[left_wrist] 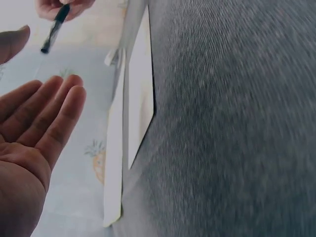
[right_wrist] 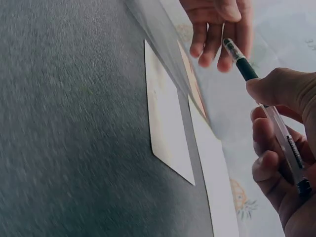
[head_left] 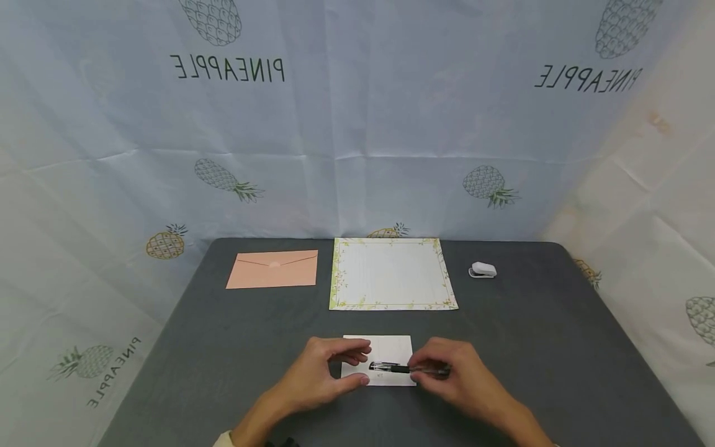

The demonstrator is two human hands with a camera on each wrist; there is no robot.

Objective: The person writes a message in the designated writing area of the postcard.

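A capped pen (head_left: 391,367) with a clear barrel and dark grip is pinched between the thumb and fingers of my right hand (head_left: 460,375). Its capped end points left, toward my left hand (head_left: 318,375). That left hand holds nothing; its fingers are extended and its thumb stands apart, as the left wrist view also shows. In the right wrist view the pen (right_wrist: 284,133) runs across the right palm, and the cap end is close to the left fingers without a clear touch. Below both hands lies a small white card (head_left: 385,344) with a faint print, partly hidden by them.
Behind the card lies a larger sheet of paper (head_left: 391,273) with a yellow floral border. A peach envelope (head_left: 274,276) is at the back left, a small white stapler (head_left: 483,270) at the back right. Everything lies on a dark grey table (head_left: 234,347) before a pineapple-print curtain (head_left: 346,124).
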